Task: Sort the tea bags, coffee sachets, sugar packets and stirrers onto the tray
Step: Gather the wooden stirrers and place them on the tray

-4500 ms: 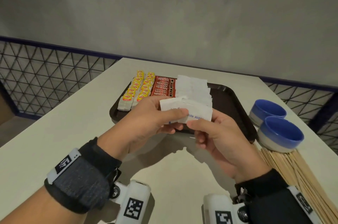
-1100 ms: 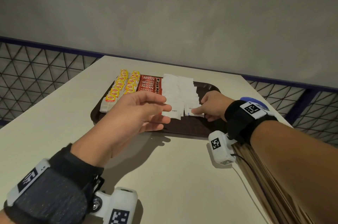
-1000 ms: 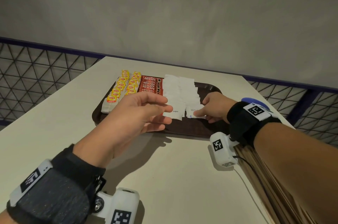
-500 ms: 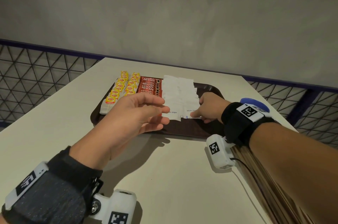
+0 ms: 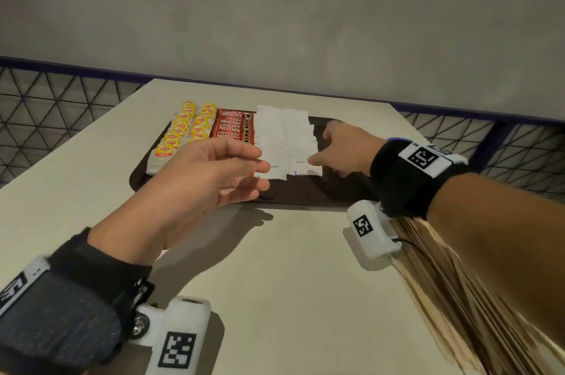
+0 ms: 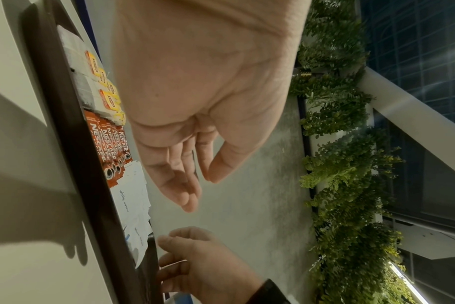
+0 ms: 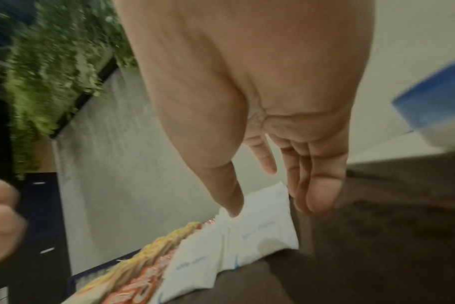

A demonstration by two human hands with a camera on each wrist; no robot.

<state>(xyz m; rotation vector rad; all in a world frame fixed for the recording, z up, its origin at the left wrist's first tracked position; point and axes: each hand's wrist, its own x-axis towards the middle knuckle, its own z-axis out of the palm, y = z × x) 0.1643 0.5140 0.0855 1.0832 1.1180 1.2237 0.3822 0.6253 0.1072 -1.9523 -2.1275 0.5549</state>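
A dark brown tray [image 5: 305, 194] holds yellow-tagged tea bags [image 5: 180, 133] at the left, red coffee sachets [image 5: 234, 125] beside them, and two columns of white sugar packets [image 5: 284, 136]. My left hand [image 5: 263, 171] hovers above the tray's near edge with relaxed fingers and holds nothing; the left wrist view shows its palm empty [image 6: 195, 185]. My right hand [image 5: 318, 157] reaches over the tray's right part, a straight fingertip touching the nearest packet of the right column [image 7: 260, 232]. Wooden stirrers [image 5: 458, 298] lie on the table at the right, partly under my right forearm.
The tray sits on a pale table [image 5: 275, 283] with a grey wall behind and mesh railings on both sides. A blue bowl [image 7: 434, 98] stands just right of the tray, mostly hidden behind my right wrist in the head view.
4.5 s ago both hands held sugar packets over the tray; those packets now lie in the columns. Over the last second both hands have stayed almost still.
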